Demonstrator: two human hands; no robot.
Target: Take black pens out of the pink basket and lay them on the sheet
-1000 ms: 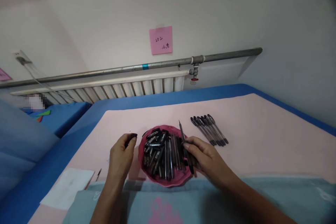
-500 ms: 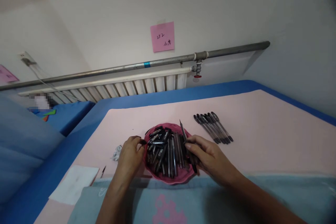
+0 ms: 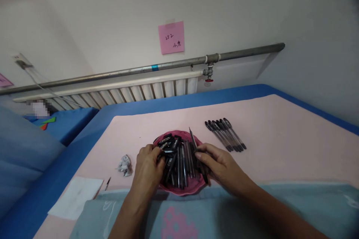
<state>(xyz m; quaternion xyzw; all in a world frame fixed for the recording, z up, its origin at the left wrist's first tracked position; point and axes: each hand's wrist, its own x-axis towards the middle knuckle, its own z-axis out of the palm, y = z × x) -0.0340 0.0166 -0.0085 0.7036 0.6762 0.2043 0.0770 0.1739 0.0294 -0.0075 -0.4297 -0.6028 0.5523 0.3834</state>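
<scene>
A pink basket on the table holds black pen caps in its left part and clear pen barrels in its middle and right. My left hand reaches over the basket's left rim, thumb and fingers closed on a black pen cap among the others; the fingertips are partly hidden. Over the right rim, my right hand grips an uncapped pen, its thin tip pointing up and away from me.
Several capped pens lie in a row right of the basket. To the left are crumpled paper, a small dark pen-like piece and a white sheet. A blue-green cloth covers the near edge. A radiator stands behind.
My left hand has moved right, from the basket's left rim in among the pen caps. My right hand still holds the pen in nearly the same place. The view has shifted slightly.
</scene>
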